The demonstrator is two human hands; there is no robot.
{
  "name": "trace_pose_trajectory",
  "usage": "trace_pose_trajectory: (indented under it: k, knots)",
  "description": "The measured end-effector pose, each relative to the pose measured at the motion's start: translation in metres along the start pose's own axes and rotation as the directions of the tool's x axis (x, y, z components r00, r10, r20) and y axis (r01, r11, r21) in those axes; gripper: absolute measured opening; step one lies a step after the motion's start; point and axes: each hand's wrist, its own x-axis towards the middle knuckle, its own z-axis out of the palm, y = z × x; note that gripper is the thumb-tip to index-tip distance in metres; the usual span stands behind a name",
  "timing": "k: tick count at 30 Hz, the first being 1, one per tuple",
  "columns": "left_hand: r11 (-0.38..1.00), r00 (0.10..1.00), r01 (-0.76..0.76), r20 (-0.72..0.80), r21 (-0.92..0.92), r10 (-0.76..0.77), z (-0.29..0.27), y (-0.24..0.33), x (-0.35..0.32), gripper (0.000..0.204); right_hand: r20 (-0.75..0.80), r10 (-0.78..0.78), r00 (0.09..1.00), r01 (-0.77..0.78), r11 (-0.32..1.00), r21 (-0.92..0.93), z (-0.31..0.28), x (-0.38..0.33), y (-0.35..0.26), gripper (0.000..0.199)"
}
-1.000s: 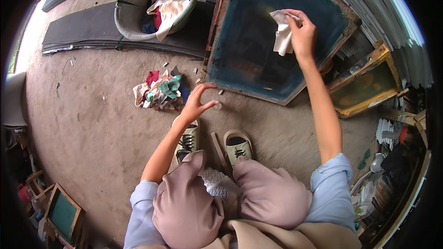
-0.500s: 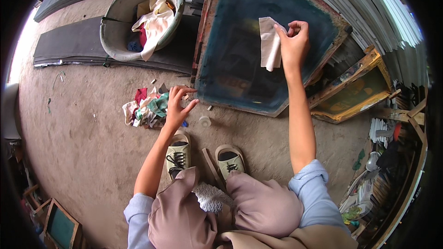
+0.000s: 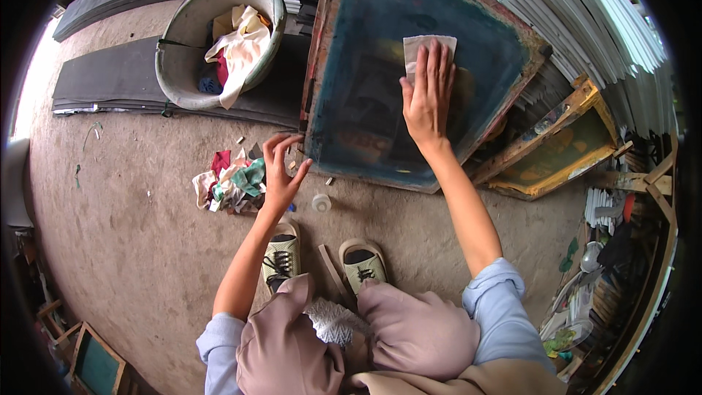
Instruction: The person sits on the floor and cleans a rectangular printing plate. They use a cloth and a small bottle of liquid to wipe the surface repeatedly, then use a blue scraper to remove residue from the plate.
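Observation:
A large framed printing screen with dark blue-green mesh leans in front of me, faint shapes showing in it. My right hand lies flat on a folded pale cloth, fingers stretched out and pressing it against the upper middle of the mesh. The palm hides the cloth's lower part. Beside the screen's lower left corner, my left hand is held with curved fingers apart and nothing in them. Whether its fingertips touch the frame's edge I cannot tell. A heap of coloured rag scraps lies just left of that hand.
A grey bucket with rags stands far left on dark stacked sheets. A small clear container sits on the floor near my shoes. A yellow-edged smaller screen leans at right, with stacked pale sheets behind.
My right hand has gone from pinching the hanging cloth to lying flat on it against the mesh, moving slightly left and down. The left hand has barely shifted.

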Motion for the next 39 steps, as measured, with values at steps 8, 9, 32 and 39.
trace_pose_trajectory:
  k: [8, 9, 32, 39]
  knots:
    - [0.932, 0.981, 0.163, 0.149, -0.323, -0.120, 0.012, -0.009, 0.007, 0.070, 0.217, -0.477, 0.852, 0.491, 0.871, -0.010, 0.004, 0.018, 0.024, 0.068]
    - [0.937, 0.981, 0.164, 0.150, -0.308, -0.123, 0.014, -0.010, 0.007, 0.070, 0.104, -0.298, 0.949, 0.307, 0.948, -0.085, 0.002, 0.029, 0.033, 0.067]
    - [0.998, 0.981, 0.039, 0.191, -0.047, -0.029, 0.005, -0.014, 0.015, 0.067, 0.121, -0.426, 0.897, 0.440, 0.889, -0.131, 0.001, 0.053, 0.029, 0.052]
    - [0.996, 0.982, 0.037, 0.189, -0.079, -0.022, -0.001, -0.019, 0.014, 0.064, 0.149, -0.459, 0.876, 0.478, 0.869, -0.130, 0.009, 0.056, 0.013, 0.060]
